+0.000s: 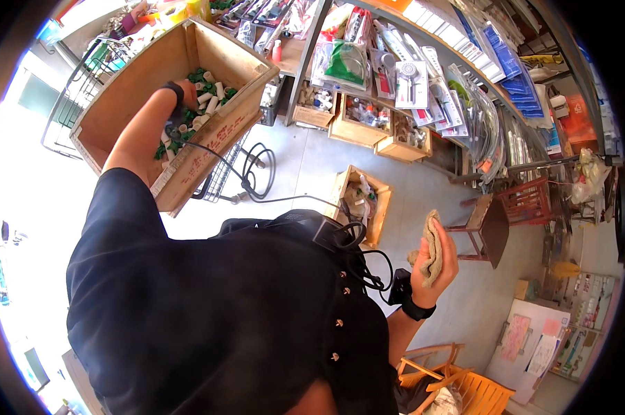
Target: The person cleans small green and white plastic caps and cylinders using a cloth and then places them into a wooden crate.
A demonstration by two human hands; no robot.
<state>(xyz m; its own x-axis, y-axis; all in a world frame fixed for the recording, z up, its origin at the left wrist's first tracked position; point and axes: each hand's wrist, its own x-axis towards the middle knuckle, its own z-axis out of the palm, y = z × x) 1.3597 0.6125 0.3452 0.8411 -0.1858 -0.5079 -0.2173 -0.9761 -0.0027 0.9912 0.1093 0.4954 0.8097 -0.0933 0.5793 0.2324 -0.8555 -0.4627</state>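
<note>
My left hand [186, 95] reaches down into a large wooden box [122, 107]. It is among white and green pipe fittings [212, 104] heaped along the box's inner side; its fingers are mostly hidden, so I cannot tell if they grip one. In my right hand [446, 266] is a folded beige cloth [432, 247], pressed between thumb and fingers, held up away from the box at my right side. Both wrists wear black bands.
Beneath the box stands a wire cart [212, 176]. A black cable [257, 197] loops from my left wrist across toward my body. Shelves with packaged shower heads [411, 79] and small wooden bins [357, 124] line the far side. Another wooden crate [380, 207], a chair [489, 228] and a yellow wooden chair [475, 391] stand around.
</note>
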